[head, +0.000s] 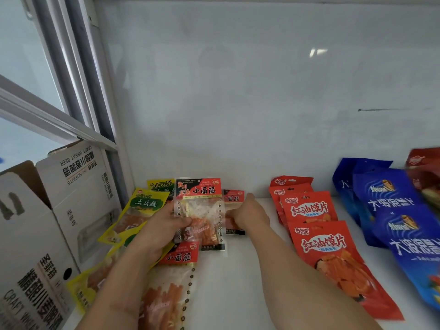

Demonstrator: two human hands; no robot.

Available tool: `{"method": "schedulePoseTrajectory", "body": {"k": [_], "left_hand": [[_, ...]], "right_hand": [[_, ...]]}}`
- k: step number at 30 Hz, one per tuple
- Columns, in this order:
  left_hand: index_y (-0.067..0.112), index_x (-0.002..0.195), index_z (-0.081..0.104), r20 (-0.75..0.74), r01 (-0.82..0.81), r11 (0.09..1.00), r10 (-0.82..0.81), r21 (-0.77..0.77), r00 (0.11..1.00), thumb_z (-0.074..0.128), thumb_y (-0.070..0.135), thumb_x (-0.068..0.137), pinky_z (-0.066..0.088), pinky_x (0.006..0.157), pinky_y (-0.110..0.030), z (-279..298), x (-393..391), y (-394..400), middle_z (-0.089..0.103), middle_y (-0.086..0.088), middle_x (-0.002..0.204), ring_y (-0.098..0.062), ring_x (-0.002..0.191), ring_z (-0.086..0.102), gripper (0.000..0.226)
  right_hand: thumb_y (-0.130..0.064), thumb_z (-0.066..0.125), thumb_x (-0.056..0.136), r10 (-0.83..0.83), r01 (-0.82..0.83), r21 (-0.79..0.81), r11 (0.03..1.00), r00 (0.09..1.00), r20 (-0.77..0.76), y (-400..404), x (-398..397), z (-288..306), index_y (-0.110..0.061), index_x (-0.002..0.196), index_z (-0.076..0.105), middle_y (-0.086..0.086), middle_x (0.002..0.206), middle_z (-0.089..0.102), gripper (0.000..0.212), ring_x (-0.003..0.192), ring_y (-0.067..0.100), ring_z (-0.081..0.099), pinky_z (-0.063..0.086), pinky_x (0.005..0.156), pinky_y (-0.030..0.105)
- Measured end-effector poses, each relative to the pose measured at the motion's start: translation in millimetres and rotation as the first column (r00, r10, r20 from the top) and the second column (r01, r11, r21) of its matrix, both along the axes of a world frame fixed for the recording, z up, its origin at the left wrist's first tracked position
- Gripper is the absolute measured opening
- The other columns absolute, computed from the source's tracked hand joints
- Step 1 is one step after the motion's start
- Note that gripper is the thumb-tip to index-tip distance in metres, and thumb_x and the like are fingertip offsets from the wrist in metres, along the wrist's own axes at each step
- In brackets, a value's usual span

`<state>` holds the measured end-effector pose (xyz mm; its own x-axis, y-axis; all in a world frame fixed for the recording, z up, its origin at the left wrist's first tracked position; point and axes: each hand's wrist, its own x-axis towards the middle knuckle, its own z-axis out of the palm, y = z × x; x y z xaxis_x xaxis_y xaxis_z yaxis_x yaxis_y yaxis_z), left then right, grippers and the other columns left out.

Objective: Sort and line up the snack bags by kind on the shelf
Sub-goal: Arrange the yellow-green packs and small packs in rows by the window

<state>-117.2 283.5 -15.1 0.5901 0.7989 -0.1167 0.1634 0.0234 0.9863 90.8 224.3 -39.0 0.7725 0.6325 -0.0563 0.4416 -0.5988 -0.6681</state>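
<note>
- Clear-plastic red-topped gluten-strip bag [199, 211] pinched at its left edge by left hand [159, 231], upright at shelf back
- right hand [247, 216] fingers curled onto smaller red-topped clear bag [234, 211] just right
- yellow potato-shred bags [140, 210] left; orange-red chip bags [316, 225], blue foil bags [390, 206] right, white shelf [250, 270]

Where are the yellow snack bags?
In the head view the yellow bags lie at the shelf's left end, between the white beer boxes and the clear red-topped bags, partly under the left hand.
</note>
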Motion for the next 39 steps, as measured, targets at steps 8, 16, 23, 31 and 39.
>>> {"method": "schedulePoseTrajectory", "body": {"k": [8, 16, 23, 31, 39], "left_hand": [[0.015, 0.110, 0.067, -0.060, -0.044, 0.994, 0.050, 0.104, 0.997, 0.064, 0.000, 0.093, 0.059, 0.080, -0.040, 17, 14, -4, 0.078, -0.006, 0.099, -0.024, 0.090, 0.076, 0.022], [0.010, 0.114, 0.057, -0.210, -0.031, 0.991, 0.059, 0.133, 0.976, 0.070, 0.001, 0.089, 0.056, 0.067, -0.034, 6, 65, -17, 0.067, -0.009, 0.097, -0.020, 0.084, 0.066, 0.030], [0.010, 0.110, 0.051, -0.321, -0.066, 0.973, 0.136, 0.220, 0.937, 0.071, 0.011, 0.089, 0.051, 0.065, -0.028, -5, 94, -18, 0.064, -0.005, 0.098, -0.019, 0.084, 0.062, 0.029], [0.014, 0.109, 0.047, -0.437, 0.007, 0.941, 0.151, 0.340, 0.887, 0.075, 0.032, 0.082, 0.053, 0.072, -0.035, -18, 111, -24, 0.069, -0.011, 0.098, -0.032, 0.091, 0.068, 0.043], [0.005, 0.130, 0.047, -0.517, 0.050, 0.888, 0.220, 0.458, 0.827, 0.067, 0.030, 0.091, 0.047, 0.084, -0.033, -17, 114, -29, 0.063, -0.016, 0.126, -0.033, 0.115, 0.060, 0.050]], "right_hand": [[-0.025, 0.071, 0.086, -0.033, 0.027, 0.132, 0.991, 0.998, 0.048, -8, 24, -1, -0.015, 0.115, 0.048, 0.007, 0.104, 0.068, 0.038, 0.091, 0.028, 0.065, 0.054, 0.074, 0.037], [-0.011, 0.051, 0.096, -0.067, 0.074, 0.202, 0.977, 0.997, -0.044, -10, 41, 0, -0.007, 0.119, 0.055, 0.012, 0.111, 0.066, 0.024, 0.099, 0.031, 0.063, 0.049, 0.079, 0.035], [-0.020, 0.027, 0.107, -0.026, 0.031, 0.237, 0.971, 0.999, -0.023, -21, 46, 16, 0.002, 0.122, 0.053, 0.023, 0.116, 0.061, 0.037, 0.112, 0.037, 0.060, 0.047, 0.091, 0.040], [-0.036, 0.064, 0.094, -0.055, 0.135, 0.372, 0.918, 0.975, -0.217, -16, 42, -4, -0.017, 0.099, 0.052, 0.005, 0.103, 0.069, 0.023, 0.091, 0.025, 0.067, 0.055, 0.087, 0.042], [-0.020, 0.062, 0.094, -0.115, 0.110, 0.250, 0.962, 0.993, 0.004, -13, 35, -11, -0.005, 0.124, 0.051, 0.016, 0.119, 0.064, 0.036, 0.108, 0.034, 0.062, 0.043, 0.079, 0.032]]}}
